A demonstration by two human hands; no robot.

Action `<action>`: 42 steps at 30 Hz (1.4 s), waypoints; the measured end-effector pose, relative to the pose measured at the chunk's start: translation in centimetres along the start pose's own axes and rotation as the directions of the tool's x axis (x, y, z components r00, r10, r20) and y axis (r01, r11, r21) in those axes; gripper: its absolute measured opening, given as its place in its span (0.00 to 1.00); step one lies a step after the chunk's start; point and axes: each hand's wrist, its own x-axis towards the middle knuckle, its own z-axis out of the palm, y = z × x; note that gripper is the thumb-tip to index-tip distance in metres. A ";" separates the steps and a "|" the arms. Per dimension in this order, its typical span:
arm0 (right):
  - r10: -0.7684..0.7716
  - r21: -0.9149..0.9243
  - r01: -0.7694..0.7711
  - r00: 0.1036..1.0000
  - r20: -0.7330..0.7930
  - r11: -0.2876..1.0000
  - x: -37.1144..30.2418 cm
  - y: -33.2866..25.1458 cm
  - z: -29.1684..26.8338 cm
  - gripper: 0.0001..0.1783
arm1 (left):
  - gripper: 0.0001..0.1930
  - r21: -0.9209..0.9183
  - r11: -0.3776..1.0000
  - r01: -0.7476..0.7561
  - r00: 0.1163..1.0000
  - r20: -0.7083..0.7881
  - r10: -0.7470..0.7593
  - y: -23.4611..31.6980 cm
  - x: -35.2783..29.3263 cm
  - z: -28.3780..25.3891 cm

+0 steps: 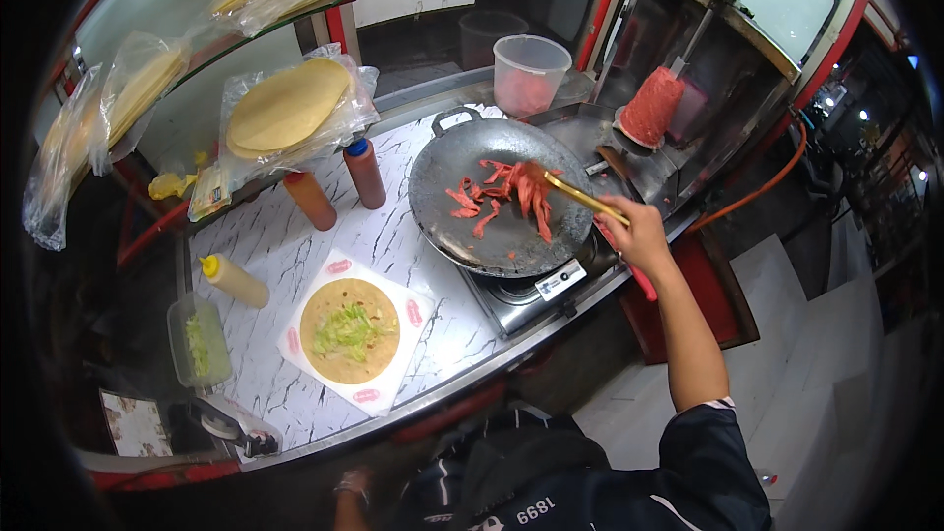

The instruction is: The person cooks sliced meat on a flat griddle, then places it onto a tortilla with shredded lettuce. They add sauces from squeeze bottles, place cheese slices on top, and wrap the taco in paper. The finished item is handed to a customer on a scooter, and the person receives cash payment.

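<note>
My right hand (636, 236) is closed round the handle of a gold-handled cooking utensil (585, 197). Its far end lies among strips of reddish meat (501, 183) in a wide dark wok (452, 157), and the meat partly hides its shape. The wok sits on a gas stove (516, 309). Low in the picture, my left hand (352, 484) hangs in shadow below the counter edge; its fingers do not show clearly. To the left of the wok, a round flatbread (322, 359) topped with shredded lettuce (346, 331) rests on a printed paper sheet (413, 344).
Two red-brown sauce bottles (364, 175), a pale yellow-capped bottle (236, 281) and a lettuce tub (221, 366) stand on the marbled counter (452, 359). Bagged flatbreads (290, 108) lie at back left. A meat cone on a spit (651, 110) and a clear bucket (532, 64) are beyond the wok.
</note>
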 end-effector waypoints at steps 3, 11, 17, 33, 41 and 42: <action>-0.063 -0.085 0.056 0.995 -0.076 0.995 1.3 1.3 1.8 0.19 | 0.22 0.032 0.998 0.048 0.999 -0.021 -0.047 -0.3 0.2 -1.4; -0.073 -0.237 0.068 0.997 -0.012 0.969 1.6 -3.7 0.2 0.21 | 0.21 -0.082 0.991 0.104 0.993 -0.041 -0.108 -0.8 -1.0 0.0; -0.137 -0.094 0.140 0.990 0.043 0.986 -1.6 -5.3 4.3 0.21 | 0.20 0.010 0.994 -0.113 0.993 -0.025 0.113 0.0 -1.3 2.0; -0.064 -0.282 0.079 0.996 0.063 0.956 1.7 -2.5 -0.5 0.18 | 0.16 -0.056 0.983 0.175 0.982 0.083 -0.170 2.8 0.2 1.5; -0.059 -0.095 0.068 0.994 0.091 0.993 -3.9 -0.5 -2.0 0.21 | 0.18 -0.418 0.864 0.279 0.951 -0.005 -0.309 5.0 0.6 3.3; -0.095 -0.038 0.097 0.993 0.067 0.995 -3.7 0.0 -1.8 0.21 | 0.17 -0.374 0.888 0.268 0.956 -0.010 -0.293 5.2 0.0 3.9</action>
